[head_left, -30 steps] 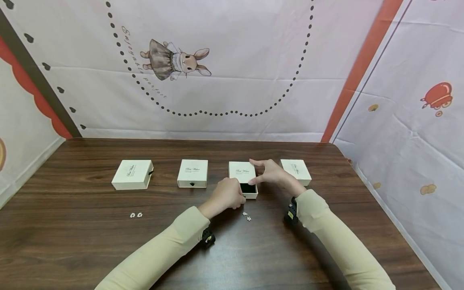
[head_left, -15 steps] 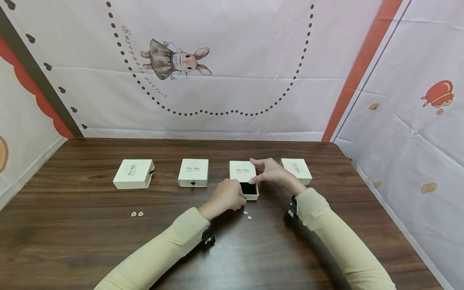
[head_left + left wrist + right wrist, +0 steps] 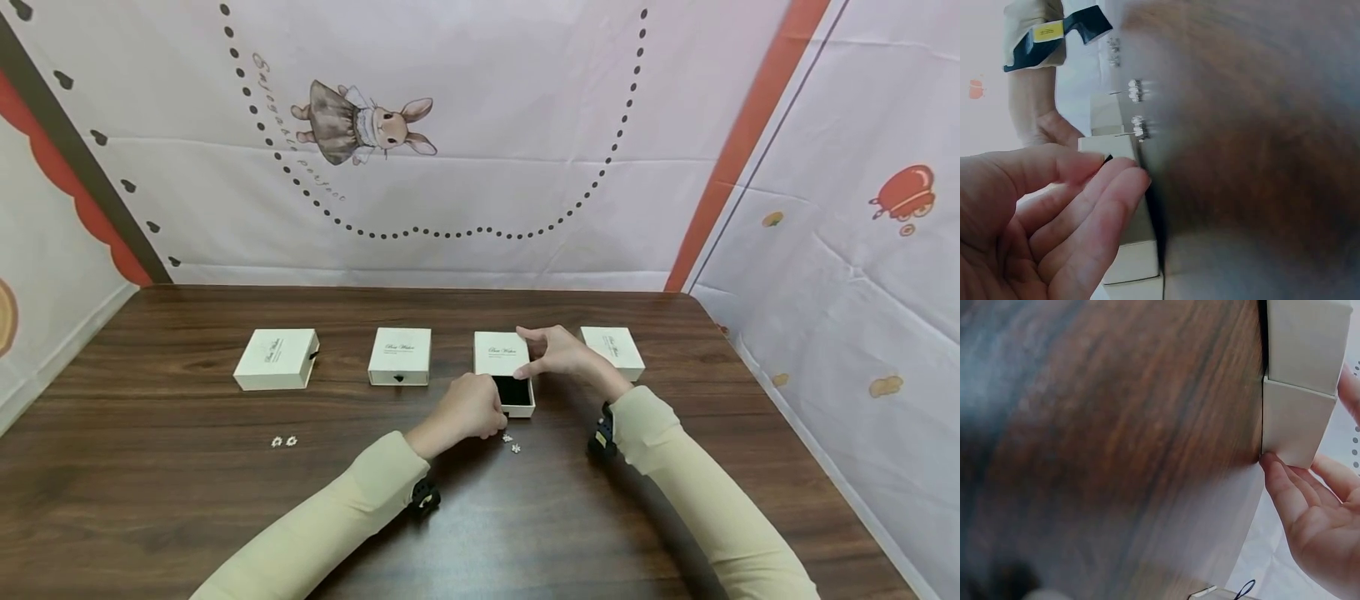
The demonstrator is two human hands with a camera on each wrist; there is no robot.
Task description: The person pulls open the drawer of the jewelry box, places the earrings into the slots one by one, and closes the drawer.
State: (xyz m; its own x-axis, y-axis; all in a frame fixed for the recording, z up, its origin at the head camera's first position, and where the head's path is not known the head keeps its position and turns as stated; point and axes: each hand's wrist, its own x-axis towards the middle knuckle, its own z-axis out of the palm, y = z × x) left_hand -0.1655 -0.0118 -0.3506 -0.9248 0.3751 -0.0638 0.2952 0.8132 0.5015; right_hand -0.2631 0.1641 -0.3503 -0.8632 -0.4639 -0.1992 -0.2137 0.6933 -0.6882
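Observation:
A cream drawer box (image 3: 501, 353) stands on the table with its drawer (image 3: 517, 410) pulled partway out toward me, showing a black lining. My left hand (image 3: 468, 406) is at the drawer's front; in the left wrist view its thumb and fingers pinch the small black pull tab (image 3: 1108, 159). My right hand (image 3: 558, 354) holds the box's sleeve from the right, thumb at its front edge and fingers at the back corner, as the right wrist view shows on the sleeve (image 3: 1297, 419). Two small silver flower-shaped studs (image 3: 515, 448) lie just in front of the drawer.
Two closed cream boxes stand to the left, one nearer (image 3: 400, 357) and one farther (image 3: 276, 360). Another cream box (image 3: 613, 353) sits behind my right wrist. Two more flower-shaped studs (image 3: 291, 441) lie at the left. A printed cloth (image 3: 480, 200) hangs behind the wooden table (image 3: 187, 500).
The drawer has slid slightly farther out toward me, with more black lining exposed, and my left hand has moved slightly with it. My right hand stays on the sleeve.

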